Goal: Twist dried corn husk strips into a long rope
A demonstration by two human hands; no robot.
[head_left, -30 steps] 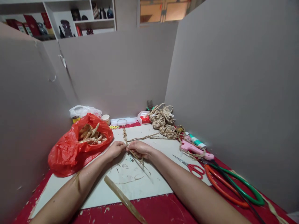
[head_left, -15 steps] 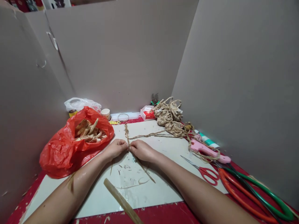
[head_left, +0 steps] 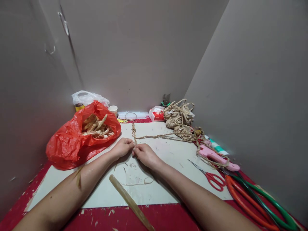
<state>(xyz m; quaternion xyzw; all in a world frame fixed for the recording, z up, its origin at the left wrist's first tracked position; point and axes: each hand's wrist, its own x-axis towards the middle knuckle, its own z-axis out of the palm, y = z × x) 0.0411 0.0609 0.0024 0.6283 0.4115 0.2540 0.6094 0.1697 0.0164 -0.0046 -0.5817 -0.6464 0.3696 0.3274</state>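
My left hand [head_left: 124, 147] and my right hand [head_left: 144, 154] meet over the white board [head_left: 166, 189], fingertips pinched together on the lower end of a short braided straw cord [head_left: 134, 130]. The cord stands away from me, its far end lying on the board. From its side a thin twisted rope [head_left: 154, 137] runs right to bundles of coiled rope [head_left: 184, 132]. A flat brown strip [head_left: 128, 199] lies nearer me, between my forearms. Small fibre scraps are scattered below my hands.
An orange-red plastic bag [head_left: 64, 146] of dry husks sits at left, near a paper cup [head_left: 113, 110]. To the right lie red-handled scissors [head_left: 214, 179], a pink glue gun [head_left: 216, 156] and large cutters with orange and green handles [head_left: 245, 205]. Grey walls [head_left: 144, 57] enclose the table.
The view has tilted and shifted slightly. Both hands stay pinched on the cord; the strip that stuck out below my right hand no longer shows.
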